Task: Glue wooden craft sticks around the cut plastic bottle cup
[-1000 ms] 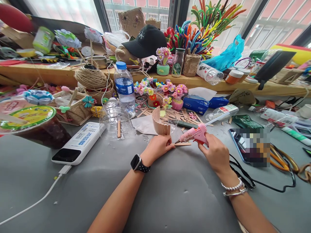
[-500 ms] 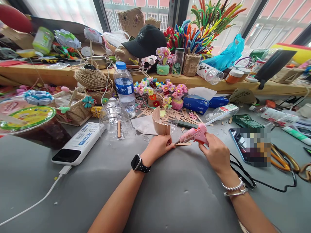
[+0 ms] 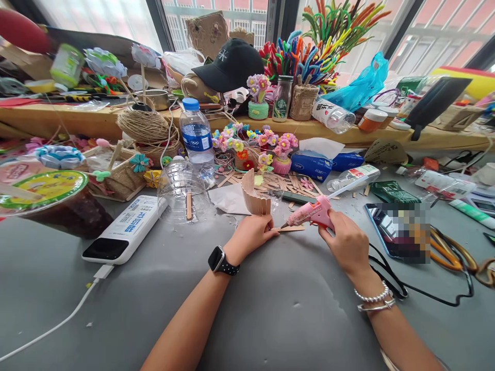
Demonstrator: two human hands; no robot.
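My right hand [image 3: 348, 241] is closed round the handle of a pink hot glue gun [image 3: 311, 212], a clear glue stick poking out of its back. The nozzle points left and down, at a flat wooden craft stick [image 3: 293, 229] low over the grey table. With closed fingertips, my left hand [image 3: 254, 236] grips the left end of that stick, which the fingers cover. Right behind the left hand stands a curved piece made of craft sticks [image 3: 255, 198]; whether the hand touches it I cannot tell.
Loose craft sticks [image 3: 291, 184] lie scattered behind the hands. A cut clear plastic bottle [image 3: 178, 198] and a white power bank [image 3: 127, 226] are to the left. Rightward lie a phone [image 3: 381, 232], a black cable [image 3: 433, 301] and orange-handled scissors [image 3: 444, 252].
The glue gun and my right hand have shifted slightly to the right, the nozzle moving along the craft stick away from my left fingertips. My left hand stays in place.
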